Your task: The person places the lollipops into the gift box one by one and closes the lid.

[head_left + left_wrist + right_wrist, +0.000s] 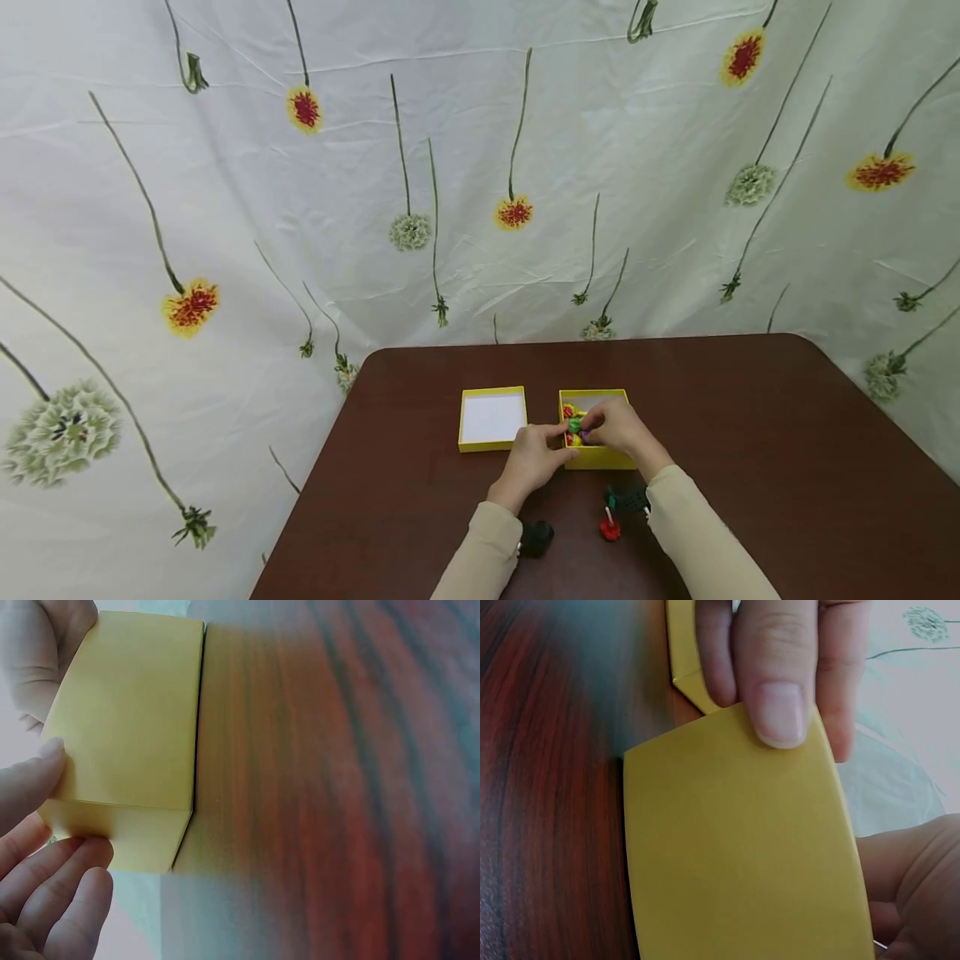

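Note:
My left hand point(534, 458) grips the near left corner of a yellow open box point(596, 457), the thumb on its front face and the fingers on its left side. Small colorful pieces point(574, 425), red, yellow, green and purple, lie inside. My right hand point(617, 427) reaches into the box from the right, fingertips down among the pieces and near a purple one. Whether it pinches one is hidden. In the left wrist view the left fingers point(71, 881) lie against the yellow box point(131, 712). The right wrist view has the box hiding the right fingertips.
A shallow yellow lid point(492, 418) with a white inside lies left of the box. Nearer me, a small red piece with a white stick point(610, 527) lies on the dark brown table point(787, 467). A flowered white cloth point(465, 167) hangs behind the table.

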Demonstrator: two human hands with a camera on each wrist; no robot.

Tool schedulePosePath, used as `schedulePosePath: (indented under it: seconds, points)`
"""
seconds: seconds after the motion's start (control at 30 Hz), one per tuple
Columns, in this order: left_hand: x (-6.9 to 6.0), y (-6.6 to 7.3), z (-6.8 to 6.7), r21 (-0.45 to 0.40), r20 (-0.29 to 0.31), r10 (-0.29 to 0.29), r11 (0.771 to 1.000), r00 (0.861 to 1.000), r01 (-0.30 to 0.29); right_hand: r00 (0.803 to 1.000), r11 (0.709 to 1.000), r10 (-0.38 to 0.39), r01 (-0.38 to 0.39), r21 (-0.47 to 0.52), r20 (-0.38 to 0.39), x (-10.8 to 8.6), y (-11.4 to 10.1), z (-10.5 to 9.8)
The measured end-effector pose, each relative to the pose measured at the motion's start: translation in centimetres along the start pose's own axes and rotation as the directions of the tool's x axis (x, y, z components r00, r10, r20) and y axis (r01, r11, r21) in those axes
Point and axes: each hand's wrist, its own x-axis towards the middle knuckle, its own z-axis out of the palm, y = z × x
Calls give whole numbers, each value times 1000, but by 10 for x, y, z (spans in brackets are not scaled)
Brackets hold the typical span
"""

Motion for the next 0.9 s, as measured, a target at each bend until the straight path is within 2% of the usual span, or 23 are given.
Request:
schedulePosePath:
  seconds: [0.2, 0.6, 0.77, 0.9]
  points:
    - [0, 1, -1, -2, -10, -7, 1000, 1000, 7, 1000, 1000, 2, -2, -11, -6, 1, 0, 1]
    - [-1, 1, 1, -8, 8, -16, 1000, 1000, 16, 1000, 999, 30, -30, -12, -5, -4, -1, -1]
    - [0, 0, 1, -16, 6, -26, 1000, 1000, 26, 999, 999, 20, -21, -29, -34, -10, -5, -6]
    - [1, 2, 0, -15, 5, -44, 999, 999, 44, 998, 1000, -2, 1, -7, -61, -17, -11, -12]
